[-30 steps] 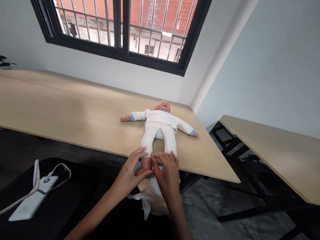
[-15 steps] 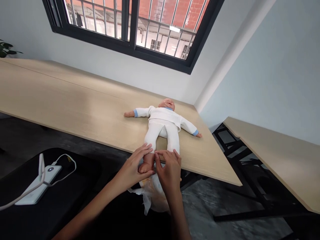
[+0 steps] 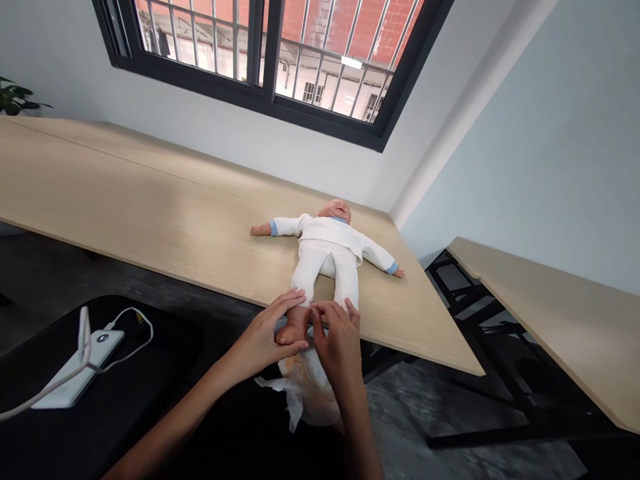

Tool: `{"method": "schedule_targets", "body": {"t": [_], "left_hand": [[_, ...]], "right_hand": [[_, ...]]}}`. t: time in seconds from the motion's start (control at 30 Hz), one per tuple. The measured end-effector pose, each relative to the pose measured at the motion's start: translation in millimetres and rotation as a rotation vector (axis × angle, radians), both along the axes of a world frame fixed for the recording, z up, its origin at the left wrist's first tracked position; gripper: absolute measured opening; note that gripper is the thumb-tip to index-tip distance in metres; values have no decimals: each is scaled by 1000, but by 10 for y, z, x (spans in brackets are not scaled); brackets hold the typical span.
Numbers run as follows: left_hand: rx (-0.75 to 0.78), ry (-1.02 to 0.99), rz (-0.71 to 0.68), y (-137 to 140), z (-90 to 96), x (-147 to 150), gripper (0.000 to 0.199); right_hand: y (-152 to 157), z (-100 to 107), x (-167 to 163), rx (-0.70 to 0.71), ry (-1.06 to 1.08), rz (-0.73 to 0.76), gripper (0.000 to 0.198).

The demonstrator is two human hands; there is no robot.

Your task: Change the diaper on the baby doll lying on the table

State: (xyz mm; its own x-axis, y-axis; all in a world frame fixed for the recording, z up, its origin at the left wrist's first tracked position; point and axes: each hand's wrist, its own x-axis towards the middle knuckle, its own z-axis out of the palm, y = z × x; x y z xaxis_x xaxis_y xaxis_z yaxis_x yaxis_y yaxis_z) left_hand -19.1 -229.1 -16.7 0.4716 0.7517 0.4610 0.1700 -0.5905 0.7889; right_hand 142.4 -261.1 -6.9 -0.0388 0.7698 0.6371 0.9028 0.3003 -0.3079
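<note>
A baby doll (image 3: 330, 230) in a white top with blue cuffs lies on its back, arms spread and feet toward me. Its white trousers (image 3: 306, 270) reach down to the lower legs. My left hand (image 3: 267, 333) is closed round the doll's bare foot (image 3: 293, 330) on the left, fingertips on the trouser hem and thumb by the foot. At the inner side of that hem, my right hand (image 3: 337, 333) pinches the trouser cloth with thumb and forefinger. The doll's other foot is hidden behind my right hand.
The doll lies near the front edge of a wooden table (image 3: 200, 220). Below my hands hangs a crumpled plastic bag (image 3: 313, 393). To the left, a white power bank (image 3: 83, 370) with a cable rests on a black seat (image 3: 165, 353). Another table (image 3: 550, 307) stands at right.
My right hand's fingers have shifted slightly at the hem. The left hand keeps its place on the leg. The view has moved a little; the doll lies as before.
</note>
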Motion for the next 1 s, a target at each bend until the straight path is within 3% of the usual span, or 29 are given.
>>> {"method": "schedule_targets", "body": {"t": [0.1, 0.27, 0.43, 0.57, 0.87, 1.0], "left_hand": [[-2, 21, 0, 6, 6, -19, 66], [20, 38, 2, 11, 10, -34, 68], [14, 27, -15, 22, 19, -40, 66], [12, 1, -34, 17, 23, -35, 66], [34, 4, -3, 23, -41, 4, 63], [27, -21, -10, 32, -41, -7, 62]], "right_hand": [[29, 80, 91, -41, -203, 72, 18], [74, 372, 143, -90, -789, 155, 18], [162, 528, 153, -126, -1006, 288, 14], [326, 451, 251, -134, -927, 423, 12], [375, 452, 412, -370, -506, 483, 20], [377, 456, 425, -298, -622, 500, 18]]}}
